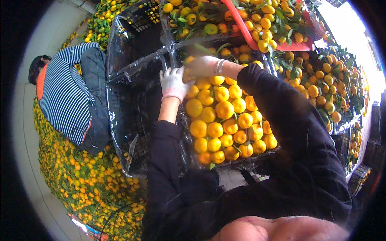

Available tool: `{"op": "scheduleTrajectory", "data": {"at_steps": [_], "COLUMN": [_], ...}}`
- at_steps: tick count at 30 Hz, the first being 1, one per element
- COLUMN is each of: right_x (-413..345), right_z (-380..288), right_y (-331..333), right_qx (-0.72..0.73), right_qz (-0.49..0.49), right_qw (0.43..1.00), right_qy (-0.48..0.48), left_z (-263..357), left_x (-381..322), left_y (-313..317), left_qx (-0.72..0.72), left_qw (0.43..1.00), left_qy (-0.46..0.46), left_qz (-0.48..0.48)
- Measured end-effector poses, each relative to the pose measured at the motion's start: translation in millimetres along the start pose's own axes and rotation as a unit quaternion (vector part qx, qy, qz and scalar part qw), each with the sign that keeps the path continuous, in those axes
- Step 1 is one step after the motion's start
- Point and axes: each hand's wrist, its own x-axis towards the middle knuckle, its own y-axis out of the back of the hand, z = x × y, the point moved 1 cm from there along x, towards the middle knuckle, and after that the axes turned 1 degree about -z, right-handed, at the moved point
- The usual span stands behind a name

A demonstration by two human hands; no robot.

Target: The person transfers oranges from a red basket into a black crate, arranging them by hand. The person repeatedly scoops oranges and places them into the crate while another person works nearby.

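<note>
My left hand [175,84], in a pale glove, lies back up over the film-covered left rim of a plastic crate, fingers spread and thumb reaching toward the fruit. Nothing shows in it, though its palm is hidden. My right hand [203,67], also gloved and with a bangle at the wrist, is blurred over the crate's far left part; whether it grips a fruit cannot be made out. Rows of mandarins [224,110] with a few green leaves fill the crate below and right of both hands. My right forearm covers its right side.
To the left stand black film-lined crates [132,105]. A red basket [244,27] of leafy mandarins is at the far side, with more leafy mandarins [322,87] at right. Someone in a striped top [66,93] bends over a large mandarin heap [90,180].
</note>
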Motion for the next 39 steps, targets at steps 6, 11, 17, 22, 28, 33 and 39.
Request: {"op": "scheduleTrajectory", "data": {"at_steps": [6,11,17,22,28,33,39], "right_x": [-171.6,-378.7,-485.7,-430.3,-437.6,-491.4,-490.5], "right_z": [-45.7,-23.7,47.4,152.2,146.4,67.9,19.1], "right_y": [105.4,154.6,101.9,56.7,84.8,112.4,100.1], "right_qx": [0.076,0.108,-0.102,0.039,0.108,-0.038,-0.151], "right_qz": [0.208,0.433,0.306,0.298,0.255,0.152,0.145], "right_qw": [0.975,0.869,0.827,0.923,0.937,0.916,0.881], "right_qy": [0.025,-0.212,-0.461,-0.241,-0.214,-0.369,-0.423], "left_z": [-4.0,-7.5,-10.2,-6.0,-11.9,-13.9,-4.0], "left_x": [12.8,8.8,9.6,6.2,7.3,7.3,7.0], "left_y": [-0.2,-11.5,-17.0,-13.2,-16.5,-20.9,-8.0], "left_qx": [-0.004,-0.008,-0.025,-0.030,-0.041,-0.051,-0.043], "left_qw": [0.997,1.000,0.999,0.999,0.998,0.998,0.998], "left_qy": [-0.075,-0.027,-0.029,-0.038,-0.043,-0.042,-0.041], "left_qz": [0.008,-0.007,-0.014,0.006,-0.011,-0.009,-0.013]}}
